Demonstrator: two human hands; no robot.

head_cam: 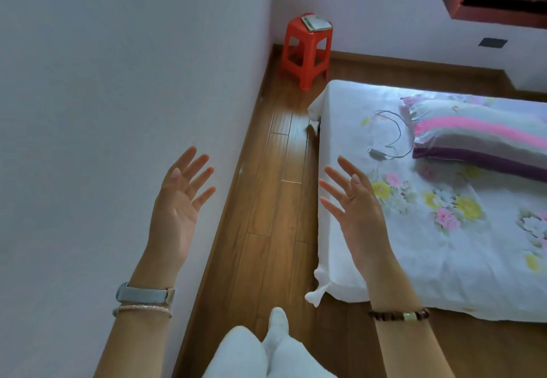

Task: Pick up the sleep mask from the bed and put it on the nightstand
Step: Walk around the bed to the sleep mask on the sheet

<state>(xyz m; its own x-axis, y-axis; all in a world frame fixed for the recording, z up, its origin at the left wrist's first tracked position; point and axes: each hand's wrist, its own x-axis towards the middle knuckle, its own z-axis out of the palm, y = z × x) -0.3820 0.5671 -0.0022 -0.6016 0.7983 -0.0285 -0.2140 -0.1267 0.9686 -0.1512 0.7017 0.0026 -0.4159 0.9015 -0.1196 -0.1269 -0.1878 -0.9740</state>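
- Left hand [177,200], right hand [352,200]: we held both spread wide, palms up, gripping nothing.
- Bed [384,244]: just beside our right hand; cable [390,137] and pillow [479,137] on it. No sleep mask showed; we needed to search further along first.
- Red stool [307,51]: far corner, likely the nightstand; booklet [316,22] on top.

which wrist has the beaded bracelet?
The right wrist: a dark beaded bracelet with one pale bead. The left wrist carries a grey watch band and a thin pinkish bangle instead. Both hands are open and empty.
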